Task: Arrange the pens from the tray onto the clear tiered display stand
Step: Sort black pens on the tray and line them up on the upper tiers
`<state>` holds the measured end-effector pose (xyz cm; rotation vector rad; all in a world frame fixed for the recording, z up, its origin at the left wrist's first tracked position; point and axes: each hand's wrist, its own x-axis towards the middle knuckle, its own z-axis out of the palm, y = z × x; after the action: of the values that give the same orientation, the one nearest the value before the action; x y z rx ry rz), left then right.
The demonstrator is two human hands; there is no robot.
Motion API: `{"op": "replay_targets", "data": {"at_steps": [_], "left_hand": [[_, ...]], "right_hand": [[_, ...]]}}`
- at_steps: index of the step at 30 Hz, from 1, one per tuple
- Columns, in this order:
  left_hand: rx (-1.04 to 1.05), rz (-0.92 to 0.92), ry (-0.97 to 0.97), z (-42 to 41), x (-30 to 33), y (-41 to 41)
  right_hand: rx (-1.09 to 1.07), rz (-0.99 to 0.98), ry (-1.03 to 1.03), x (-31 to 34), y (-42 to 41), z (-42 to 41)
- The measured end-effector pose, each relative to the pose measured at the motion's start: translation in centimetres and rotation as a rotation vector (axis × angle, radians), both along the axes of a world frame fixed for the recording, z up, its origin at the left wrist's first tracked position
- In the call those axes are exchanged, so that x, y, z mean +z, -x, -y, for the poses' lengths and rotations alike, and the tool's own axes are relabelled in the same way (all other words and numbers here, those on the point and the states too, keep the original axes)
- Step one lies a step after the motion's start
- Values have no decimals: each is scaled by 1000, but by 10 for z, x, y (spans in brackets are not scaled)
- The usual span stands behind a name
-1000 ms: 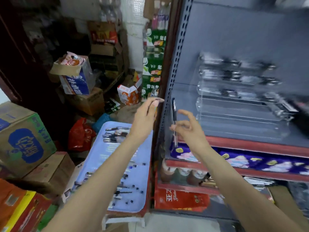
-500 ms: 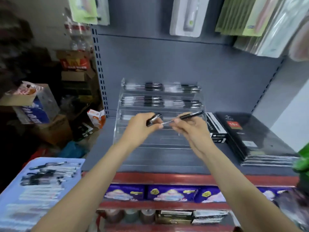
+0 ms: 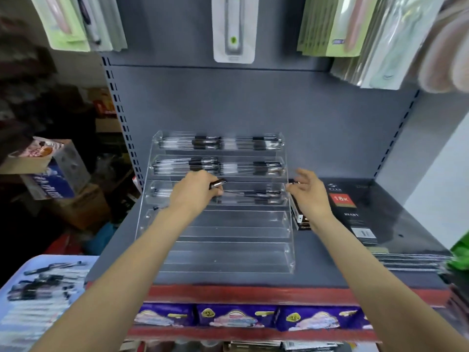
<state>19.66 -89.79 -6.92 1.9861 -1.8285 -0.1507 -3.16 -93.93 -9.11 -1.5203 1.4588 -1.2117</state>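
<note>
The clear tiered display stand [image 3: 228,250] sits on the grey shelf. Its top two tiers hold rows of black-and-clear pens [image 3: 205,143], and the lowest tiers are bare. One pen [image 3: 253,193] lies along the third tier. My left hand [image 3: 196,190] is over the left half of that tier and grips another pen, whose dark shiny end [image 3: 218,184] sticks out past my fingers. My right hand [image 3: 308,194] hovers at the stand's right edge with fingers loosely spread, holding nothing. The light blue tray [image 3: 63,259] at lower left holds several blurred pens [image 3: 43,278].
Black diary notebooks [image 3: 355,212] lie right of the stand, close to my right hand. Packaged goods [image 3: 233,29] hang above. Cardboard boxes [image 3: 50,179] crowd the floor to the left. Purple packets [image 3: 236,317] fill the shelf below the red edge [image 3: 253,292].
The pen my right hand held now lies on the third tier, and that hand has let go and drawn right. My left hand has dropped to the same tier, still gripping its pen.
</note>
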Motion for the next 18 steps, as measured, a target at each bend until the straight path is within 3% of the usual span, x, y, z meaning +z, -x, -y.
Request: {"op": "replay_targets", "data": {"at_steps": [9, 14, 18], "left_hand": [[-125, -96, -100, 18, 2, 15], [-164, -9, -19, 7, 2, 10], [-316, 11, -6, -4, 9, 3]], "right_hand": [[89, 60, -62, -4, -3, 2], [-35, -225, 226, 2, -12, -4], [298, -159, 226, 15, -46, -15]]}}
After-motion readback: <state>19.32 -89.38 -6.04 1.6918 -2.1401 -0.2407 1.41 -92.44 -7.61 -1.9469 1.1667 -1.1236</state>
